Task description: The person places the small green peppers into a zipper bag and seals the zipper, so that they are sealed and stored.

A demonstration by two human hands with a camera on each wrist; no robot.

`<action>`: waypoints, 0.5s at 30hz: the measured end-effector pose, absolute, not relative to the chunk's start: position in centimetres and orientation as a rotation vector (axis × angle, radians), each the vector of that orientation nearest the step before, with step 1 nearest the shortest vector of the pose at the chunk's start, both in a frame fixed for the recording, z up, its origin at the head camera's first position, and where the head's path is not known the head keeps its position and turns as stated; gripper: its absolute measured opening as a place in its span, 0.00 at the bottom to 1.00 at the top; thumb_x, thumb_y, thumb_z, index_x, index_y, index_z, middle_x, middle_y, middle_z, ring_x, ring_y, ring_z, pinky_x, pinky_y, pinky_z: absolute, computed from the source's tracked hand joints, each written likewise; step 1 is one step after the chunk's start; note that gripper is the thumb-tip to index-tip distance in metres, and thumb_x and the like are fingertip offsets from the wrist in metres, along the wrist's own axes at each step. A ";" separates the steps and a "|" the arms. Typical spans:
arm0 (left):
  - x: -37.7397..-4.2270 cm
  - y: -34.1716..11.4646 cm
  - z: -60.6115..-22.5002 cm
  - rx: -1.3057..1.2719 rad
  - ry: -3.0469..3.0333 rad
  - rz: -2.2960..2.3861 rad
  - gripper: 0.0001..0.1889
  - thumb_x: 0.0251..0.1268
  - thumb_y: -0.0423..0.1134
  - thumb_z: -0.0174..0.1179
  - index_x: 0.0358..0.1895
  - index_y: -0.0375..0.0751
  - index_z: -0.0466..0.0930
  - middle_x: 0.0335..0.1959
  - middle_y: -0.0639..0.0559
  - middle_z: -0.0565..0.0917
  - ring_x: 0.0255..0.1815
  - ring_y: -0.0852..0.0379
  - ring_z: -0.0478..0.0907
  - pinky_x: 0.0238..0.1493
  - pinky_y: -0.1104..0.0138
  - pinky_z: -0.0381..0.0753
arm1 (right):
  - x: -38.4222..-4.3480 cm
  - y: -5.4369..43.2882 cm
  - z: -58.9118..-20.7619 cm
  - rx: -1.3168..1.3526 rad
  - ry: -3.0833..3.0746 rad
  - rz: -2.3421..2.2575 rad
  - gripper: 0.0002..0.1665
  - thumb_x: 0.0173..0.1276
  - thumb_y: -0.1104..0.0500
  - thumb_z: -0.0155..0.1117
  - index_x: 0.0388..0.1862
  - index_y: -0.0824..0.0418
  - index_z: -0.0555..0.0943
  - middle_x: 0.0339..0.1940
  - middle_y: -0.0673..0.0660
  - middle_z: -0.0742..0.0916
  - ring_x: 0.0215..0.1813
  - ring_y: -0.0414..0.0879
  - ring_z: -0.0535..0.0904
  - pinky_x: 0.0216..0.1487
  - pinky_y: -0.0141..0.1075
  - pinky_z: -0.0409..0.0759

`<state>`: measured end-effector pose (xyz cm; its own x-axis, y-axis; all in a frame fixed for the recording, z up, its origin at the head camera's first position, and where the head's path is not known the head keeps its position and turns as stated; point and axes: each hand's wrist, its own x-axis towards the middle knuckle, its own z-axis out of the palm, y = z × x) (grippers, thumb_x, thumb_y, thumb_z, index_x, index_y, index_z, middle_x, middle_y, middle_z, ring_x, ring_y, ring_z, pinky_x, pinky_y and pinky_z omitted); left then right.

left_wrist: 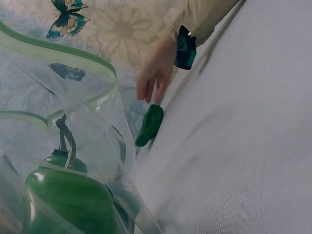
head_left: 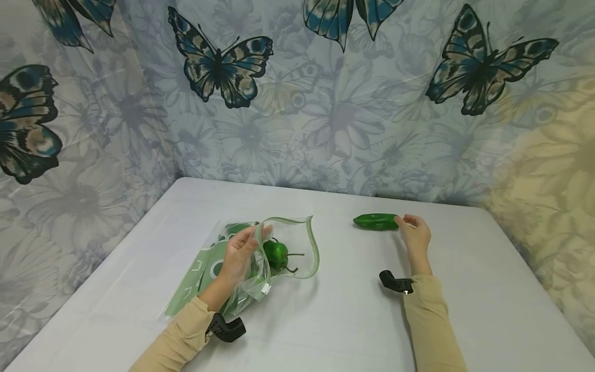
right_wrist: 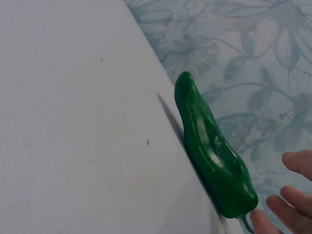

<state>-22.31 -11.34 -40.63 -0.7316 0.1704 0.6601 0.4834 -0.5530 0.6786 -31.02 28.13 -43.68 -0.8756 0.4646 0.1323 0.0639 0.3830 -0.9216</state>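
Note:
My left hand (head_left: 239,254) grips the clear plastic zip bag (head_left: 313,243) near its green-edged mouth, which gapes to the right. Inside the bag are round green peppers (head_left: 276,255) with stems; the left wrist view shows a large glossy green pepper (left_wrist: 68,202) through the plastic. A long green pepper (head_left: 376,221) lies on the table to the right. At its stem end is my right hand (head_left: 415,235). In the right wrist view the fingers (right_wrist: 287,214) are spread, one fingertip beside the long pepper's stem, without closing round it.
The white table (head_left: 344,320) reaches back to a wall cloth (head_left: 344,119) printed with butterflies and flowers. Green-printed parts of the bag spread across the left side of the table. Black wrist cameras (head_left: 228,328) sit on both wrists.

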 end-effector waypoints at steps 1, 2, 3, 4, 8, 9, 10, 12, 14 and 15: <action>-22.4 -11.3 -40.6 -1.050 -1.371 -2.388 0.14 0.63 0.40 0.55 0.50 0.44 0.78 0.48 0.50 0.79 0.53 0.54 0.72 0.57 0.63 0.63 | -30.9 27.9 -43.4 -0.425 -2.286 1.480 0.32 0.61 0.45 0.59 0.54 0.68 0.72 0.50 0.61 0.76 0.48 0.51 0.72 0.24 0.28 0.71; -22.4 -11.3 -40.6 -1.053 -1.368 -2.384 0.14 0.63 0.39 0.55 0.50 0.44 0.78 0.48 0.50 0.79 0.53 0.54 0.72 0.57 0.63 0.63 | -30.7 27.7 -43.1 -0.389 -2.294 1.475 0.30 0.62 0.47 0.59 0.54 0.68 0.72 0.51 0.62 0.76 0.49 0.53 0.72 0.29 0.31 0.73; -22.4 -11.3 -40.6 -1.051 -1.365 -2.382 0.14 0.63 0.39 0.55 0.50 0.44 0.78 0.48 0.50 0.79 0.53 0.54 0.72 0.57 0.63 0.63 | -30.5 27.4 -42.9 -0.352 -2.297 1.470 0.28 0.62 0.49 0.59 0.54 0.69 0.72 0.52 0.63 0.75 0.50 0.55 0.72 0.34 0.34 0.74; -22.4 -11.3 -40.6 -1.048 -1.361 -2.380 0.14 0.63 0.39 0.55 0.50 0.43 0.78 0.48 0.50 0.79 0.52 0.54 0.73 0.57 0.63 0.63 | -30.4 27.2 -42.8 -0.314 -2.306 1.461 0.27 0.63 0.52 0.59 0.54 0.69 0.72 0.52 0.64 0.75 0.51 0.56 0.71 0.39 0.37 0.74; -22.4 -11.3 -40.5 -1.042 -1.354 -2.379 0.13 0.62 0.39 0.55 0.50 0.44 0.78 0.48 0.50 0.79 0.52 0.54 0.73 0.56 0.64 0.63 | -30.3 27.1 -42.9 -0.264 -2.338 1.432 0.23 0.65 0.56 0.58 0.54 0.69 0.72 0.53 0.65 0.75 0.52 0.57 0.71 0.49 0.44 0.70; -22.4 -11.3 -40.5 -1.041 -1.355 -2.382 0.13 0.62 0.39 0.55 0.50 0.44 0.78 0.47 0.50 0.79 0.52 0.54 0.73 0.56 0.64 0.63 | -30.3 27.2 -42.9 -0.264 -2.344 1.430 0.23 0.65 0.56 0.57 0.55 0.69 0.72 0.54 0.65 0.75 0.52 0.57 0.71 0.49 0.44 0.70; -22.4 -11.3 -40.5 -1.042 -1.356 -2.384 0.13 0.62 0.39 0.55 0.50 0.44 0.78 0.48 0.50 0.79 0.52 0.54 0.73 0.56 0.63 0.63 | -30.4 27.3 -43.0 -0.266 -2.350 1.426 0.24 0.65 0.56 0.57 0.55 0.69 0.71 0.55 0.65 0.74 0.52 0.57 0.71 0.48 0.44 0.70; -22.4 -11.4 -40.6 -1.043 -1.361 -2.385 0.13 0.63 0.39 0.55 0.50 0.44 0.78 0.48 0.50 0.79 0.52 0.54 0.73 0.57 0.63 0.63 | -30.5 27.4 -43.1 -0.269 -2.366 1.422 0.25 0.65 0.55 0.56 0.56 0.69 0.70 0.56 0.65 0.73 0.52 0.56 0.71 0.48 0.44 0.70; -22.4 -11.4 -40.7 -1.041 -1.364 -2.381 0.13 0.63 0.39 0.55 0.50 0.44 0.78 0.48 0.50 0.79 0.52 0.54 0.73 0.57 0.63 0.63 | -30.7 27.6 -42.9 -0.260 -2.385 1.429 0.26 0.66 0.56 0.56 0.57 0.70 0.69 0.57 0.66 0.72 0.52 0.57 0.70 0.48 0.45 0.69; -22.4 -11.4 -40.7 -1.038 -1.366 -2.382 0.13 0.63 0.39 0.55 0.50 0.44 0.78 0.48 0.50 0.79 0.52 0.54 0.73 0.57 0.63 0.63 | -30.8 27.7 -42.8 -0.256 -2.403 1.427 0.27 0.66 0.55 0.55 0.58 0.71 0.68 0.57 0.66 0.71 0.52 0.58 0.70 0.48 0.45 0.69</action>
